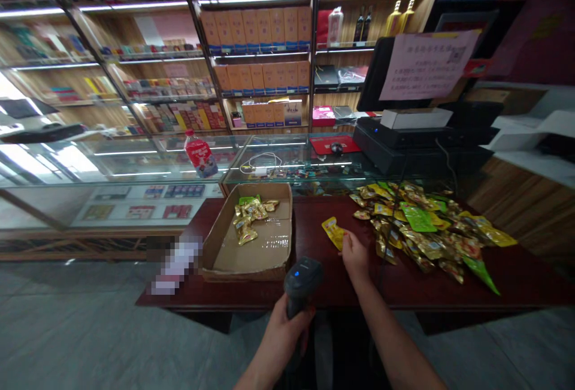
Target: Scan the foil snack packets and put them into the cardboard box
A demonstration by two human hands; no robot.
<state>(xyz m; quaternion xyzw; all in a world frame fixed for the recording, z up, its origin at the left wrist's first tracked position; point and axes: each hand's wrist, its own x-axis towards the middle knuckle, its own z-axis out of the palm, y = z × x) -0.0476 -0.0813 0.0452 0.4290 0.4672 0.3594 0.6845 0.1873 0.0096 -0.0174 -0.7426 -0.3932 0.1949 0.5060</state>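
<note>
My left hand [290, 327] is wrapped round the handle of a black barcode scanner [305, 276] with a small blue light on its head, held at the table's front edge. Between the fingers of my right hand [354, 255] is a yellow snack packet [333, 231], just above or on the dark red table. To the right lies a heap of gold, yellow and green snack packets [420, 228]. An open cardboard tray [220, 261] stands at the left, with several gold packets [251, 213] and a green one [246, 200] inside.
A red-capped bottle [200, 153] and a white cable [260, 162] rest on the glass counter [135, 156] behind the table. At the back right stands a monitor [377, 72] with a paper notice. The table's left corner holds a blurred-out item [177, 264].
</note>
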